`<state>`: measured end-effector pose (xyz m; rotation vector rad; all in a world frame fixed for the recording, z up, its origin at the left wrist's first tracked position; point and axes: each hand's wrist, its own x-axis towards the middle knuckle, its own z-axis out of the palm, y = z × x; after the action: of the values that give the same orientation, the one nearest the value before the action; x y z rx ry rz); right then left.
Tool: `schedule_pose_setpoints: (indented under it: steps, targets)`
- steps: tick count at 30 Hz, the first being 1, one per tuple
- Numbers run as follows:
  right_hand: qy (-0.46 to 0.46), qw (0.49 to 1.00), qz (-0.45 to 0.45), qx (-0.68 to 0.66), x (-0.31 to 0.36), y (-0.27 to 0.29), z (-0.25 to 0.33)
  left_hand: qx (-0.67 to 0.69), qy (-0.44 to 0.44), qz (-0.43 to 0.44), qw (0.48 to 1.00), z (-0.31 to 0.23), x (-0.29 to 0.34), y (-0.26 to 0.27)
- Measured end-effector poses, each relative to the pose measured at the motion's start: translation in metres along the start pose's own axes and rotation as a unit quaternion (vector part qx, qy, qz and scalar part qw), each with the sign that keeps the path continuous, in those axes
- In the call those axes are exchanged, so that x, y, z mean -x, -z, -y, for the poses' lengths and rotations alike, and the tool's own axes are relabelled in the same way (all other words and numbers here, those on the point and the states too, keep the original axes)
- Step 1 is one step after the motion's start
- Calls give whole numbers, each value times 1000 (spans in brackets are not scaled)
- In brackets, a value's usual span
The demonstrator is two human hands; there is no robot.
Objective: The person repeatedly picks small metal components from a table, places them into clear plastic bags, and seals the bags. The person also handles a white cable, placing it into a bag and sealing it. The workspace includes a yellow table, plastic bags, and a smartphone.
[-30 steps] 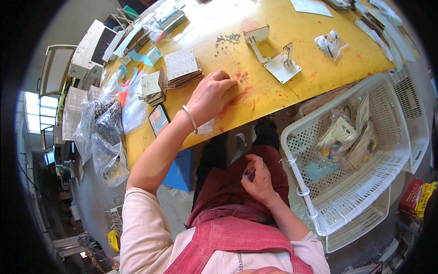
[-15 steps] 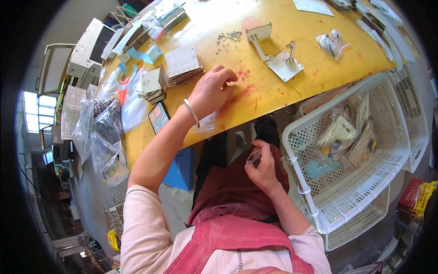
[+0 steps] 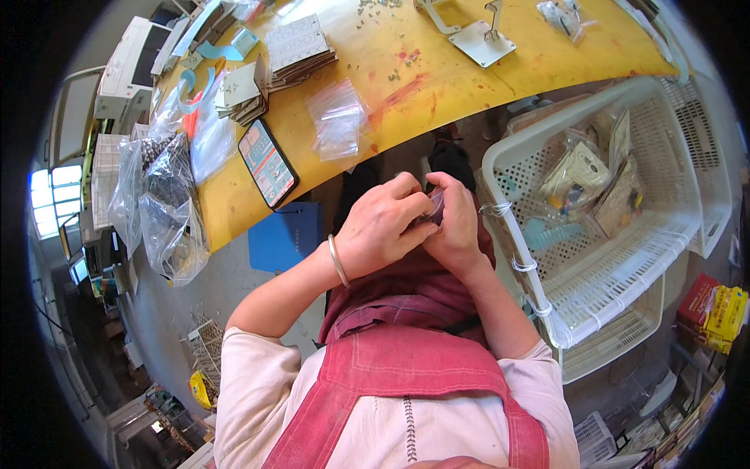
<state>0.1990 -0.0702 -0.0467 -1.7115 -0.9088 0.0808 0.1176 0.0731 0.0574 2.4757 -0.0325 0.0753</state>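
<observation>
My two hands meet over my lap, close in front of the apron. In my right hand (image 3: pixel 455 225) is a small clear plastic bag (image 3: pixel 437 206), pinched between thumb and fingers. My left hand (image 3: pixel 384 220), with a bangle on its wrist, has its fingers curled in against the bag's opening. Whatever those fingers hold is hidden. On the yellow table (image 3: pixel 437 109) beyond, a few small metal screws (image 3: pixel 396 76) lie by red stains, and a larger group of screws (image 3: pixel 378 6) is farther back. Flat clear zip bags (image 3: pixel 337 119) lie near the table's front edge.
A phone (image 3: pixel 268 166) lies at the table edge, near stacked plates (image 3: pixel 297 48). A white bracket (image 3: pixel 483 43) stands farther back. To my right is a white plastic basket (image 3: pixel 609 301) holding bagged parts. A blue box (image 3: pixel 285 237) sits under the table.
My left hand has come back from the screws on the table to my right hand at my lap, uncovering the flat zip bags. The view has tipped downward.
</observation>
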Motion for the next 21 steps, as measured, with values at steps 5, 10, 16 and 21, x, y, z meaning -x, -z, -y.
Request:
schedule_pose_setpoints:
  steps: [5, 10, 16, 21]
  targets:
    - [-1, 1000, -16, 10, 5, -4, 10, 0, 3, -82, 997, -1, 16, -13]
    - [-51, 998, 1, 26, 16, -9, 12, -10, -1, -133, 991, -8, 29, -21]
    - [-29, 998, -11, 51, 15, -6, 21, -28, 19, -117, 993, -8, 35, -17]
    - [16, 997, 0, 74, 19, -12, 18, -67, -7, -32, 997, -9, 36, -14]
